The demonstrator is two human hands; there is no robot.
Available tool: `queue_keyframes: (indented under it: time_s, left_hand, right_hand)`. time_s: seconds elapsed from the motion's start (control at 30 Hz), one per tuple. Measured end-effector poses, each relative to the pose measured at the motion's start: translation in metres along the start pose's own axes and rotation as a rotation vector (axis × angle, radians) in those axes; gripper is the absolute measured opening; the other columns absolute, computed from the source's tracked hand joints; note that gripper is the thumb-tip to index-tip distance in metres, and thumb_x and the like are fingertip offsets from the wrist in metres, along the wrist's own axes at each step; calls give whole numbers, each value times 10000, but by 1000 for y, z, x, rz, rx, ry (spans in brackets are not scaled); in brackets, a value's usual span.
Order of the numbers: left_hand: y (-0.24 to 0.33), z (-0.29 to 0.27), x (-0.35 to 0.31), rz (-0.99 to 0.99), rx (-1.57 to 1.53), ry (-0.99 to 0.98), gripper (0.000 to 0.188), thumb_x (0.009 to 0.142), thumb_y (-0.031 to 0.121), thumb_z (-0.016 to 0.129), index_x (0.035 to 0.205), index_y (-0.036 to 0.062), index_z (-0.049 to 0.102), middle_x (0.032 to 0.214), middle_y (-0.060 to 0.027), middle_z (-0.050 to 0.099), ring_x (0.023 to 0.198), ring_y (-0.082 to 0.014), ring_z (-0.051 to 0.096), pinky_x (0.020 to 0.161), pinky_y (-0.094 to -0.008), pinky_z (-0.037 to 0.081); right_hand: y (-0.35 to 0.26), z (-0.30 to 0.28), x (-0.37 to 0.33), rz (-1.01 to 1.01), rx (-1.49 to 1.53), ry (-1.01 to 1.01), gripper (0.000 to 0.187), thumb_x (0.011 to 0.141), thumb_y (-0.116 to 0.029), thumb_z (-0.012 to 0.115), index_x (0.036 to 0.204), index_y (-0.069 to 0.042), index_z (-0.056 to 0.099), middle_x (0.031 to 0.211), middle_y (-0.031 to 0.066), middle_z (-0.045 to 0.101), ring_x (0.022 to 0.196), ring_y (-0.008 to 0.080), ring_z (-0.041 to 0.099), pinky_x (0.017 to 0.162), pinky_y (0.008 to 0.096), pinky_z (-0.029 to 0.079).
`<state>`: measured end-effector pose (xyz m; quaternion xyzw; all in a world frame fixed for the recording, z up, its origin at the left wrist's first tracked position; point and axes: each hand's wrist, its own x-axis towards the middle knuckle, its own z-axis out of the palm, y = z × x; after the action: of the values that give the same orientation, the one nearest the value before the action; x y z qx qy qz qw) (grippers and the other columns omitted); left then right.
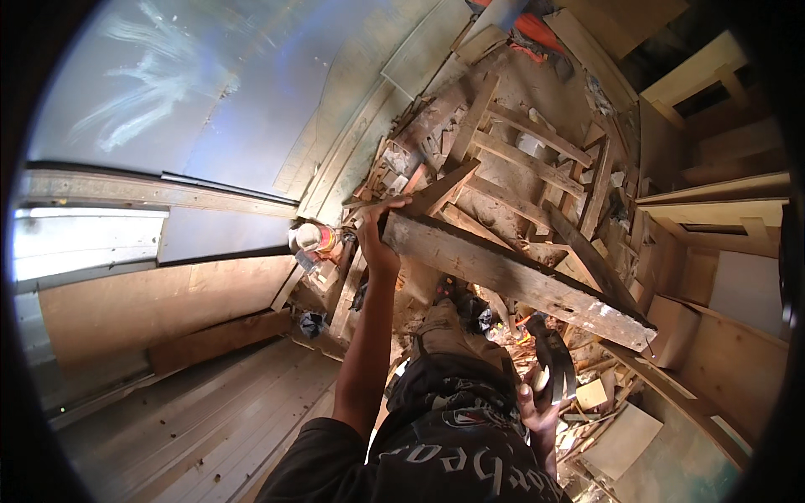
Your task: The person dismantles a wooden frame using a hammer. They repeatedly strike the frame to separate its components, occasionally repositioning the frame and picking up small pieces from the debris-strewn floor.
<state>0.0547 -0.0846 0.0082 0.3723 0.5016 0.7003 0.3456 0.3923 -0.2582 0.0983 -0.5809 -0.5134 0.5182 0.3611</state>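
Note:
A long, weathered wooden beam (511, 277) slants across in front of me, its left end raised and its right end lower, beside the shelving. My left hand (381, 239) is wrapped round the beam's left end. A thin nail sticks out at the right end, near whitish marks on its face. Below that end, my right hand (541, 412) is closed round a dark tool that looks like a hammer (549, 356); part of it is hidden by the fingers.
Beyond the beam lies a nailed wooden frame (537, 163) among scraps. Wooden shelving (713, 243) lines the right side. Large sheet panels (210, 92) lean at the left, above wooden boards (168, 302). Wood offcuts (591, 394) and debris litter the floor around my feet.

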Motion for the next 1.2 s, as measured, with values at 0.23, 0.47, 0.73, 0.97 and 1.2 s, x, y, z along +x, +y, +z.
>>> queue_keyframes:
  time_s: [0.23, 0.47, 0.73, 0.97, 1.2]
  left_hand:
    - [6, -4, 1, -59, -5, -46, 750, 1020, 550, 161, 1174, -57, 573, 1080, -185, 641, 1046, -248, 595, 944, -373, 443]
    - [2, 3, -5, -54, -222, -23, 853, 991, 632, 145, 1158, -73, 595, 1056, -192, 663, 1042, -245, 613, 961, -367, 432]
    - [-2, -11, 6, 135, -89, -144, 865, 991, 598, 87, 1072, -39, 666, 1111, -192, 676, 1114, -342, 603, 1023, -438, 386]
    - [-8, -5, 10, 209, -20, -87, 850, 1004, 543, 73, 937, -16, 709, 982, -163, 708, 1007, -324, 651, 952, -413, 425]
    - [-14, 1, 6, 160, -55, -11, 854, 1007, 520, 62, 918, -19, 718, 973, -183, 713, 998, -332, 654, 961, -428, 425]
  right_hand:
    - [-2, 19, 4, -14, -212, 10, 480, 922, -422, 609, 1048, 21, 473, 736, 2, 499, 595, 63, 442, 535, 213, 347]
    - [-37, 49, 24, 158, 55, -8, 492, 912, -416, 640, 1027, 40, 496, 659, -10, 504, 527, 48, 446, 486, 185, 342]
    - [-52, 68, 41, 155, 20, -45, 520, 886, -476, 666, 930, 11, 489, 592, -20, 470, 443, 47, 417, 398, 205, 310]
    - [-55, 69, 48, 118, -73, -74, 599, 887, -554, 628, 974, 16, 463, 606, 6, 474, 428, 54, 414, 379, 213, 326]
    - [-42, 65, 48, 155, -44, -133, 547, 895, -517, 634, 948, 5, 477, 630, 8, 479, 450, 61, 424, 402, 213, 315]
